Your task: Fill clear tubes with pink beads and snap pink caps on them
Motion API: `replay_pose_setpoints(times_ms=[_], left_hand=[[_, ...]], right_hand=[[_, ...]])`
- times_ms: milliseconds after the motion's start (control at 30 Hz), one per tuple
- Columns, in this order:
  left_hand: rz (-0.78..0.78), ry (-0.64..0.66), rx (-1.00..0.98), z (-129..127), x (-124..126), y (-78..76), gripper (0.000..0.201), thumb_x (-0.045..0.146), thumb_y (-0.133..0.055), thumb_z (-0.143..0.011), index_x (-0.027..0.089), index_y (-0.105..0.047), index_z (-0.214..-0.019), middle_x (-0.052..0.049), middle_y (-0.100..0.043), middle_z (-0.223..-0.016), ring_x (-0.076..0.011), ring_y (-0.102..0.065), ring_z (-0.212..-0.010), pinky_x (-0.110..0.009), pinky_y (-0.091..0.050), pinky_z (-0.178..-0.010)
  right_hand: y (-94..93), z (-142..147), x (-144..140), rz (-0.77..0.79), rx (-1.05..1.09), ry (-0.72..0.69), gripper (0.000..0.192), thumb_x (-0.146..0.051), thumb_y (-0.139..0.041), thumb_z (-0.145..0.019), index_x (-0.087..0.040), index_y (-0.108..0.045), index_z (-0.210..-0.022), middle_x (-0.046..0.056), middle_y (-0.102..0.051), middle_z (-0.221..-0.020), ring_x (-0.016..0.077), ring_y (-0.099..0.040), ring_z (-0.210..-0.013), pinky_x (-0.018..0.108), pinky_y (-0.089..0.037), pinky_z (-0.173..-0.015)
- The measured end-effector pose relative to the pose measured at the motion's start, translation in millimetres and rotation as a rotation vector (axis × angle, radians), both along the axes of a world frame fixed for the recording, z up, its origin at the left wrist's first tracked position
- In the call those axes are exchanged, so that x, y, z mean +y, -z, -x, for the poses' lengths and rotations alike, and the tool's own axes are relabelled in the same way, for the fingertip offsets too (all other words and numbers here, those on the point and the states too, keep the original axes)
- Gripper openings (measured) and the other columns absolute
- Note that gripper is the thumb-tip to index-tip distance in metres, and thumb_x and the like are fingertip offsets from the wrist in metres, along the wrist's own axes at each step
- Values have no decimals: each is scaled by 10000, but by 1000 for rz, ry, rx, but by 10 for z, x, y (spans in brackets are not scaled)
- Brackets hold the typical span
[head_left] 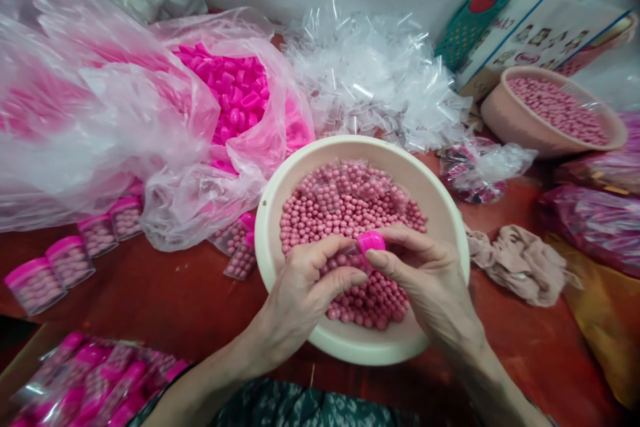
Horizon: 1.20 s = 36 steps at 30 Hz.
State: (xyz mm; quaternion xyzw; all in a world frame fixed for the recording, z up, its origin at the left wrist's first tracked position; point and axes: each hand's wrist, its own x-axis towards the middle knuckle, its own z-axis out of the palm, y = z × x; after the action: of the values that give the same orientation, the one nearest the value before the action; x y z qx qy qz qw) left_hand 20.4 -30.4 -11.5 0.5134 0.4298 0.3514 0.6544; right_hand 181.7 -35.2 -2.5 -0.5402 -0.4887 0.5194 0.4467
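Observation:
A cream bowl [445, 213] full of small pink beads [345, 207] sits in front of me on the red floor. Both hands meet over its near side. My left hand [305, 293] grips a small clear tube filled with beads, mostly hidden by the fingers. My right hand [420, 273] pinches a bright pink cap [373, 241] at the tube's end. Whether the cap is fully seated I cannot tell.
An open plastic bag of pink caps [235, 90] lies behind the bowl to the left, a heap of clear empty tubes [370, 73] behind it. Filled capped tubes [70, 260] lie at left. A second bowl of beads [555, 110] stands at right, a crumpled cloth [520, 260] nearer.

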Motion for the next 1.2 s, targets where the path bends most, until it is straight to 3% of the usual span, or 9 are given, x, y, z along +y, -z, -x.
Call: replay_pose_setpoints(times_ms=[333,567,667,767,867,933,1000,1100,1200], left_hand=[[-208,78,203,33,-47,46,81,223,-569,-847,160,-620,-843,25,-552,-687,-89,-502,-627,-194,-383,-586],[-425,103,317,17,-93,34,74,128,-540,-849,148,-601,-886,8,-584,-746,-104,-538,-683,-208,-389,-634],[-343,98,225,20,-73,28,96,148,-554,-848,165,-612,-923,8,-606,-787,-107,-550,-717,-203,-412,-668],[-99,120,65,32,-54,37,195,252,-520,-882,214,-593,-1060,2,-618,-869,-122,-560,-771,-211,-434,-679],[53,69,-54,42,-47,28,361,291,-474,-906,262,-462,-1265,-7,-613,-929,-133,-562,-796,-238,-452,-720],[75,46,-52,45,-44,9,428,296,-454,-915,283,-381,-1336,-7,-611,-945,-138,-564,-823,-249,-453,-760],[56,57,-16,48,-43,-9,421,297,-441,-921,299,-384,-1338,-5,-607,-981,-143,-563,-872,-245,-447,-789],[-47,30,30,51,-46,-9,343,276,-444,-923,304,-478,-1263,10,-588,-1064,-132,-545,-940,-222,-420,-839],[-108,-2,60,56,-66,13,308,263,-438,-927,300,-492,-1228,24,-588,-1012,-110,-540,-897,-210,-411,-825]], right_hand=[[-100,-151,36,23,-159,-267,56,-224,-706,-744,-207,-701,-797,-24,-673,-735,116,-601,-692,216,-471,-652],[-82,-216,33,-217,-367,-381,36,-215,-685,-768,-206,-663,-796,-23,-632,-708,116,-574,-658,232,-445,-609],[-33,-164,-46,-445,-493,-320,126,-203,-612,-829,-223,-649,-948,4,-630,-769,125,-585,-674,236,-471,-595],[44,-42,-164,-670,-810,-147,370,-186,-511,-880,-160,-491,-1249,104,-627,-1006,189,-600,-905,291,-508,-750],[106,65,-226,-697,-1061,-160,609,-355,-518,-864,-23,-332,-1339,209,-566,-1142,288,-525,-1087,398,-464,-905],[126,102,-222,-674,-1148,-197,718,-470,-520,-829,4,-315,-1327,225,-562,-1119,319,-527,-1054,434,-470,-878],[126,120,-196,-679,-1215,-193,695,-503,-496,-825,-10,-346,-1291,210,-580,-1046,317,-547,-970,435,-488,-806],[80,144,-148,-711,-1288,-228,473,-443,-403,-876,-60,-455,-1147,158,-594,-874,259,-558,-762,370,-483,-649],[5,167,-96,-780,-1387,-337,285,-281,-281,-908,-131,-523,-894,104,-557,-718,187,-485,-561,291,-374,-470]])
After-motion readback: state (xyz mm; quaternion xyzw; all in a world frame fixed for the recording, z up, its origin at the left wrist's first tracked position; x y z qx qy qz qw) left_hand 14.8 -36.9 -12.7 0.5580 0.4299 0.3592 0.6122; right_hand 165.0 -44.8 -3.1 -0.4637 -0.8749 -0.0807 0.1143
